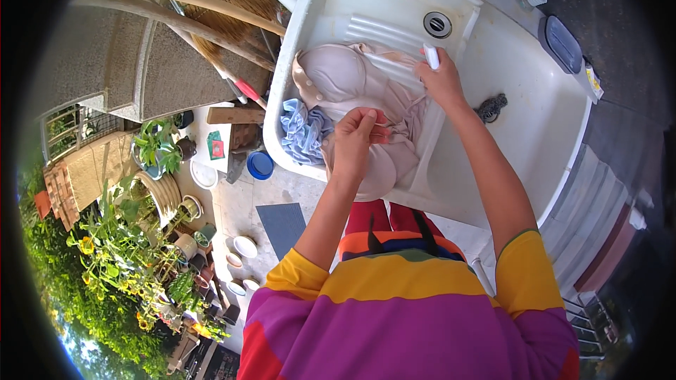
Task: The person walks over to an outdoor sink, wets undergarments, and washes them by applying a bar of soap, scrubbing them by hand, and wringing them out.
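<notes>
A beige padded bra [338,76] lies spread over the ribbed washboard part of a white double laundry sink [533,111]. My right hand [441,76] is closed around a small white object [431,56], perhaps a bar of soap, at the upper right of the garment, beside a beige strap. Above the garment's lower part is my left hand [362,126], its fingers curled and the thumb against them; whether it pinches a thin strap is not clear. A crumpled light blue cloth [303,129] lies at the sink's left corner, touching the garment.
The left basin has a drain [437,25]; a dark scrubber [492,107] lies at the right basin's drain. On the right rim stands a blue-grey plastic container [562,44]. Straw brooms [227,5] lean left of the sink. A blue basin [260,164] sits on the floor.
</notes>
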Motion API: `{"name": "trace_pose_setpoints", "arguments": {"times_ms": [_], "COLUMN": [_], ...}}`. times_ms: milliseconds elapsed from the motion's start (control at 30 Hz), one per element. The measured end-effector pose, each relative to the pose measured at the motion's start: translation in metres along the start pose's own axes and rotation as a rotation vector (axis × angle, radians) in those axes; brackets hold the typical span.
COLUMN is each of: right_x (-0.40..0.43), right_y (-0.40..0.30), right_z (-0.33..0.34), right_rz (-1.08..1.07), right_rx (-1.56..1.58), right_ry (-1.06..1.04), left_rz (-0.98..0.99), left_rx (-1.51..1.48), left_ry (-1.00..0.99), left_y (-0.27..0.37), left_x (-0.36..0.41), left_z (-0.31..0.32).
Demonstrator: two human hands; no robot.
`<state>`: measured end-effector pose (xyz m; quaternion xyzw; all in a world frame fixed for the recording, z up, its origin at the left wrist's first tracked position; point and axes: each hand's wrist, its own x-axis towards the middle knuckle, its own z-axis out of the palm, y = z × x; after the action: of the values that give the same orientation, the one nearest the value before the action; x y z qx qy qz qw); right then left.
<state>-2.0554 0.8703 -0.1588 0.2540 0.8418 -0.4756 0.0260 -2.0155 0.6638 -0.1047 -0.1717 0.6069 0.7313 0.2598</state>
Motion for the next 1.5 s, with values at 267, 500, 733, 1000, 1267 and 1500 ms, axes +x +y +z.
{"name": "trace_pose_setpoints", "arguments": {"times_ms": [267, 500, 733, 1000, 1267, 1500], "right_x": [-0.057, -0.097, -0.090, -0.007, -0.061, -0.050], "right_y": [-0.056, -0.046, -0.065, -0.071, -0.090, -0.021], "right_z": [-0.020, 0.003, 0.022, 0.068, 0.052, 0.040], "right_rz": [-0.398, -0.586, -0.785, -0.623, -0.741, -0.275], "right_rx": [-0.049, -0.135, -0.225, -0.331, -0.345, 0.147], "right_ry": [-0.008, -0.170, -0.312, -0.272, -0.239, 0.221], "left_rz": [-0.163, -0.226, -0.041, -0.288, -0.052, -0.196], "left_rx": [-0.555, -0.889, -1.035, -1.097, -1.120, -1.250], "left_ry": [-0.103, -0.347, -0.543, -0.411, -0.421, -0.257], "left_y": [0.000, -0.011, -0.031, -0.009, -0.004, 0.021], "left_x": [0.041, 0.045, 0.039, 0.037, 0.058, 0.062], "left_z": [0.023, 0.040, 0.028, 0.037, 0.018, 0.034]}}
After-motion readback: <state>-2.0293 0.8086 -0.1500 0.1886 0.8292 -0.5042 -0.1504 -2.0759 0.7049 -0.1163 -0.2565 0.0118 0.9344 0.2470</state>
